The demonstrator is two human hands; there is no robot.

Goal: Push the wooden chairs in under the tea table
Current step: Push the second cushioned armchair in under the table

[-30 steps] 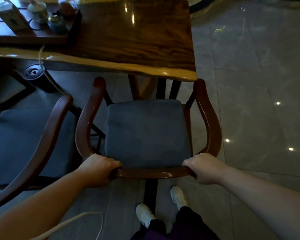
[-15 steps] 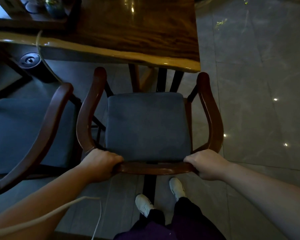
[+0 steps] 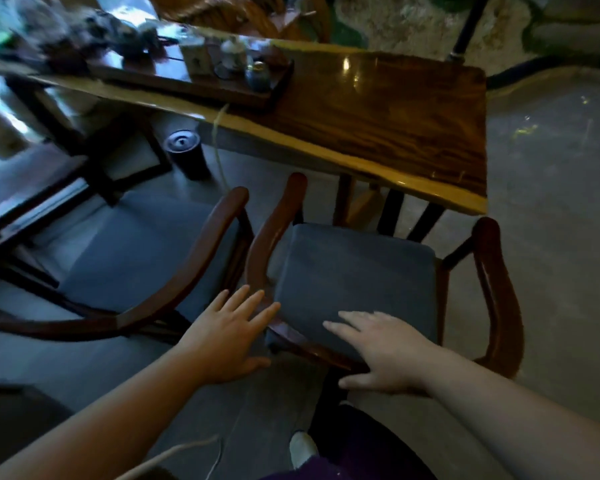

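A wooden armchair [image 3: 496, 292] with a blue-grey seat cushion stands in front of me, its seat front at the edge of the tea table [image 3: 388, 112]. Both my hands hover open above its curved back rail. My left hand [image 3: 229, 334] is spread over the rail's left end, fingers apart. My right hand [image 3: 385, 351] is flat over the rail's middle and the back of the cushion. A second wooden chair [image 3: 187, 271] with the same cushion stands to the left, further out from the table.
A dark tea tray [image 3: 201, 81] with cups and small pots sits on the table. A black cylindrical bin [image 3: 187, 154] stands on the floor under the table, beside a pale hose. Open tiled floor lies to the right. My white shoe [image 3: 302, 448] is below.
Both hands have let go of the chair's back rail and now hover open above it. The view has swung left and up, showing more of the table and the left chair.
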